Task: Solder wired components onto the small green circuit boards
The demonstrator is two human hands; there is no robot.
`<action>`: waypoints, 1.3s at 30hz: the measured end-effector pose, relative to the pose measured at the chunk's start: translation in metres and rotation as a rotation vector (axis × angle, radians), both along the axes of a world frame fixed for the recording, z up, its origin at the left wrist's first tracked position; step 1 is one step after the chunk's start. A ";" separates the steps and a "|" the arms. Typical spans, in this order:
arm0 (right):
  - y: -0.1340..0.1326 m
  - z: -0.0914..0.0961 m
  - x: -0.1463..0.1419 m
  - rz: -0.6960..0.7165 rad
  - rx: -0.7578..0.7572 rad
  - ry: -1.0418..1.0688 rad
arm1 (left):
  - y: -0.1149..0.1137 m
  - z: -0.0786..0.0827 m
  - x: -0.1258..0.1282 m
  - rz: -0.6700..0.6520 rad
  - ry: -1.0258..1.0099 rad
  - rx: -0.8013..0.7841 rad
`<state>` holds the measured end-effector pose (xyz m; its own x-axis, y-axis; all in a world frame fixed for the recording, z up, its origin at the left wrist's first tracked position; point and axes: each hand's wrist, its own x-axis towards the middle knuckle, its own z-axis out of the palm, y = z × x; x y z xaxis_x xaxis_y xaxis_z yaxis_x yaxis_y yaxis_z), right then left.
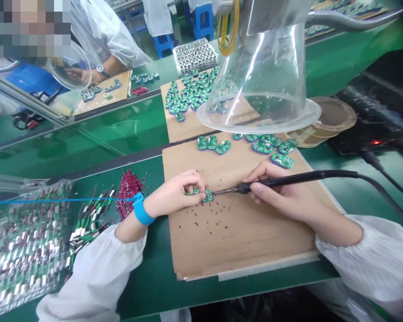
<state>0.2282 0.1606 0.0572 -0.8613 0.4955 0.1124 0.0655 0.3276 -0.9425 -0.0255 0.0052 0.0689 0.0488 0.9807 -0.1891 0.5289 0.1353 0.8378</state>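
The small green circuit board (206, 195) sits on the near brown cardboard sheet (238, 241), just left of its middle, pinned there by the person's left hand (174, 197), whose fingertips are curled in and pinching it. The right hand (282, 194) is wrapped pen-style around the black-handled soldering iron (289, 180), whose metal tip (223, 192) is at the board's right edge, touching or nearly so. This one looks mid-joint, not finished.

Dark flecks dot the cardboard around the board. Beyond it, along the sheet's far edge, lies a loose row of similar green boards (262, 147); whether those are done or waiting cannot be told from here. Farther back, a big heap of green boards (191, 91) covers a second cardboard sheet (181, 129), so plenty looks left.

A blue wrist strap (141, 211) bands the left wrist. Left of it lie loose dark-red wires (129, 188), green wires (90, 219), and a clear bag of metal-tipped wires (20, 250). Overhead hangs a clear plastic funnel hood (262, 80). Across the green bench (127, 129), a co-worker's hand (87, 76) rests by more boards.
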 end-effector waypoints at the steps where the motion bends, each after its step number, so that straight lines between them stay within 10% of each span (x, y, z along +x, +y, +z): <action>1: 0.000 0.001 0.000 0.004 0.000 -0.004 | 0.000 0.000 0.000 0.002 -0.005 -0.003; 39: -0.001 0.003 0.002 0.015 0.021 -0.031 | -0.002 -0.004 0.008 0.076 0.025 -0.015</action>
<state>0.2303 0.1598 0.0600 -0.8717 0.4804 0.0961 0.0893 0.3486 -0.9330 -0.0179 0.0034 0.0648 -0.0303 0.9786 -0.2037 0.5378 0.1878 0.8219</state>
